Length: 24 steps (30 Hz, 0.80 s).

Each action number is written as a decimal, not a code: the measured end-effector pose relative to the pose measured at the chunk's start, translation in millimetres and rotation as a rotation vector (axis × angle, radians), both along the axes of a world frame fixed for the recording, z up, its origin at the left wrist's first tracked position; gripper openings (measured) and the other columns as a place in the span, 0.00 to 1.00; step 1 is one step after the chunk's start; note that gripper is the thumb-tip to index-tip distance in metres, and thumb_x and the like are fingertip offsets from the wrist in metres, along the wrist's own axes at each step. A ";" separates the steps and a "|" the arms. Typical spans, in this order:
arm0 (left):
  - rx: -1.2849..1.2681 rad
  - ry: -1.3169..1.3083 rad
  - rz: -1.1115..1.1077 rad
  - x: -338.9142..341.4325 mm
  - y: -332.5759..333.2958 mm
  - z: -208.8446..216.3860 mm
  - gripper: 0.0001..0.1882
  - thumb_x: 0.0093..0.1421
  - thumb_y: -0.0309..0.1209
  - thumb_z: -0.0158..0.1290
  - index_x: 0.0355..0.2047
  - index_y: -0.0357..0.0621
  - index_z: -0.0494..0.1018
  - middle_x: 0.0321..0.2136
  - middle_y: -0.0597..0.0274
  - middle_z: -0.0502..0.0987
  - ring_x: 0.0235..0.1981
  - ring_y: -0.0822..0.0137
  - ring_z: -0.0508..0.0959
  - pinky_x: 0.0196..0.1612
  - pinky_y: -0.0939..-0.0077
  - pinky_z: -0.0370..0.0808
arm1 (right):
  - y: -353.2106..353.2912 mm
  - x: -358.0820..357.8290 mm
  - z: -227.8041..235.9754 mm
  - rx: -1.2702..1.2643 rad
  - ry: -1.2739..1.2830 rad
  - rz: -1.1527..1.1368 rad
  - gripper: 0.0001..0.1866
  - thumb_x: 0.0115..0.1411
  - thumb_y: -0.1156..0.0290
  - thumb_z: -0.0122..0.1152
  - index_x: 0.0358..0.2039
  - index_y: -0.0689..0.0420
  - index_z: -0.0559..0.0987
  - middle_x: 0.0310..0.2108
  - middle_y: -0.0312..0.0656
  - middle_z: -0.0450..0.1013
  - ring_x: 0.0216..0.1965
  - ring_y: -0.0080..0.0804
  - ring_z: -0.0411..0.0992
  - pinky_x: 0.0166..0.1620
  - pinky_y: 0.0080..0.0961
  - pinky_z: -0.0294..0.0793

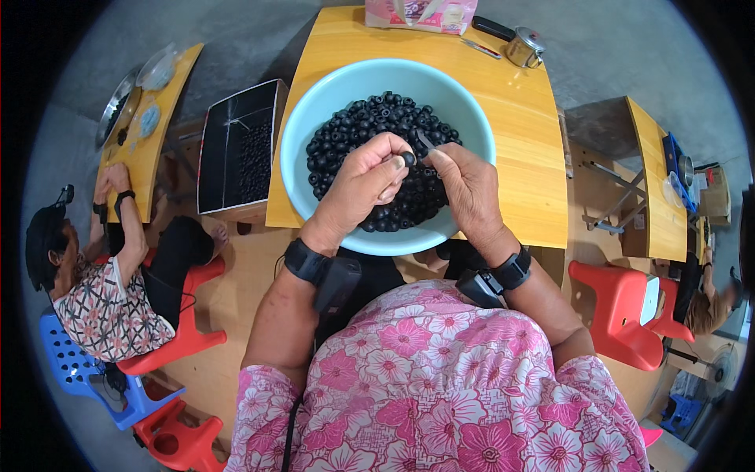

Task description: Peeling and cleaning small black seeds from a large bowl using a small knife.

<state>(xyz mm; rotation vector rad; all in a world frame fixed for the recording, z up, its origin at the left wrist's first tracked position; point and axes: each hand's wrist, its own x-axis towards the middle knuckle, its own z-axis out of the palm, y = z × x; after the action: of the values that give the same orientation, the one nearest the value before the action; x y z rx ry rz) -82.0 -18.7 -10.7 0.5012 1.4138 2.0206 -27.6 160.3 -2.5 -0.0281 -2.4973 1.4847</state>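
Observation:
A wide light-blue bowl (pixel 314 118) sits on a yellow wooden table (pixel 519 134) and holds a heap of small round black pieces (pixel 358 126). My left hand (pixel 362 189) hovers over the heap and pinches one black piece (pixel 408 159) between thumb and fingertips. Close beside it, my right hand (pixel 468 185) grips a thin dark metal tool (pixel 425 141) whose tip points at that piece. Both wrists wear black bands with small devices.
A pink packet (pixel 421 14) and a small metal pot (pixel 524 47) stand at the table's far edge. A dark tray of black pieces (pixel 240 145) lies to the left. Another person sits at a left table (pixel 145 134); red stools (pixel 621 311) and another table (pixel 657 181) are to the right.

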 end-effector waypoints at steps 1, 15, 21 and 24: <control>0.001 0.001 -0.002 0.3 0.2 0.0 0.09 0.68 0.34 0.45 0.41 0.42 0.68 0.23 0.73 0.63 0.20 0.83 0.59 0.22 0.88 0.56 | 0.1 0.5 -1.5 0.001 0.001 -0.002 0.11 0.65 0.65 0.54 0.32 0.59 0.78 0.27 0.49 0.73 0.30 0.49 0.71 0.33 0.36 0.69; -0.021 -0.062 0.024 -4.3 2.3 -2.0 0.09 0.68 0.33 0.44 0.42 0.42 0.68 0.24 0.72 0.64 0.20 0.83 0.60 0.22 0.89 0.56 | 3.0 4.0 -8.6 -0.202 0.108 0.124 0.18 0.55 0.77 0.64 0.48 0.58 0.80 0.38 0.43 0.79 0.39 0.32 0.76 0.46 0.25 0.73; -0.028 -0.069 0.008 -0.9 4.8 -2.4 0.09 0.68 0.32 0.45 0.42 0.41 0.69 0.24 0.71 0.66 0.20 0.83 0.60 0.21 0.88 0.56 | 1.5 2.5 -13.4 -0.095 0.224 0.178 0.20 0.54 0.77 0.65 0.49 0.56 0.79 0.36 0.45 0.79 0.36 0.34 0.77 0.42 0.26 0.75; -0.026 -0.066 0.014 -0.7 4.9 -1.8 0.09 0.68 0.32 0.45 0.43 0.41 0.69 0.24 0.71 0.66 0.19 0.83 0.59 0.21 0.88 0.56 | 1.8 2.5 -9.6 -0.038 0.212 0.165 0.20 0.53 0.76 0.66 0.49 0.55 0.80 0.32 0.46 0.77 0.32 0.37 0.76 0.38 0.26 0.74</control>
<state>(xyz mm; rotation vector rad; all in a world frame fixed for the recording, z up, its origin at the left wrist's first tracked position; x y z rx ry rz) -82.7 -13.8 -12.5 0.4109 1.4053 2.0083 -25.1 162.1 -12.2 0.3196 -2.3491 1.5091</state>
